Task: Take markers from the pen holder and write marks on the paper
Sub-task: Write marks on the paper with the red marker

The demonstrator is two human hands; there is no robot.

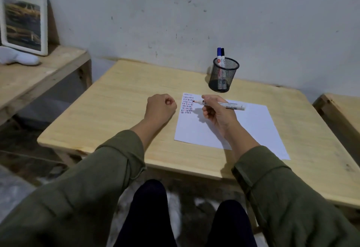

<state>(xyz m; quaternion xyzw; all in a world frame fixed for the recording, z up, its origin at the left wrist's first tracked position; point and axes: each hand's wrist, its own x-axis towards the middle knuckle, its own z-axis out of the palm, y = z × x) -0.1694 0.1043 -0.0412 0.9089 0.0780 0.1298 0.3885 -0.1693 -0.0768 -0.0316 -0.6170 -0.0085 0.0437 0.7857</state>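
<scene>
A white-barrelled marker (220, 104) is gripped in the right hand (218, 113), pinched between thumb and curled fingers, with the barrel lying nearly level and its uncapped red tip pointed left at the block of marks (187, 103). The tip is held at the right edge of that block, on or just above the sheet; contact cannot be told. The marks, short red and dark strokes in rows, are set in the far left corner of the paper (253, 126), which lies flat on the right half of the wooden table (120, 98). The left hand (160, 107) is closed into a loose fist with nothing held, and is rested on the bare table just beside the paper's left edge. A black mesh pen holder (223, 74) stands beyond the paper near the wall, and two capped markers (221, 56), one blue and one black, are kept upright in it. Both forearms are covered by green sleeves (109, 169).
</scene>
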